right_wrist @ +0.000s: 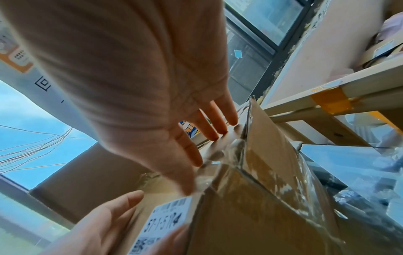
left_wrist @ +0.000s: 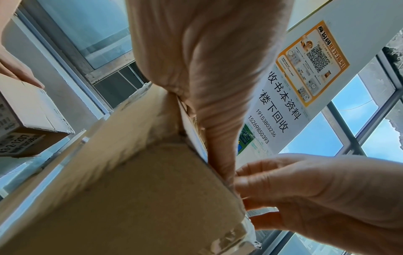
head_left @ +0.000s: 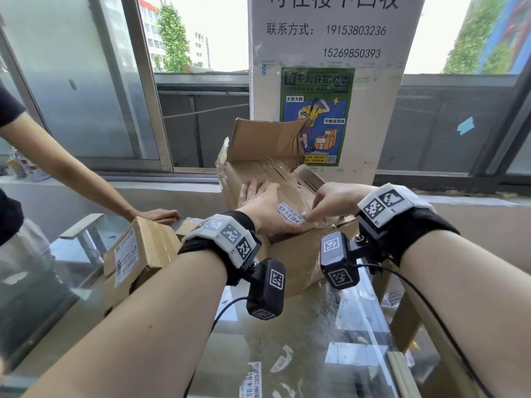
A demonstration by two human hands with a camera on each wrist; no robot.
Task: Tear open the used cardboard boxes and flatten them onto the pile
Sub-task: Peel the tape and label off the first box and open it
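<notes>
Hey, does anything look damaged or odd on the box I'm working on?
Yes. The cardboard box is battered: its raised back flap is creased and torn at the right edge, and wrinkled clear tape is peeling across the top. Your left hand presses it flat.

A glass-topped table [head_left: 301, 334] stood against a grey sill [head_left: 161, 186] under a row of metal-framed windows [head_left: 86, 81]. Daylight came through them, with trees and pale buildings outside. Between the panes rose a white pillar [head_left: 373, 116] bearing a printed notice [head_left: 333, 27] and a green poster [head_left: 317, 116]. A scrap of blue tape [head_left: 465, 126] clung to the right pane.
</notes>
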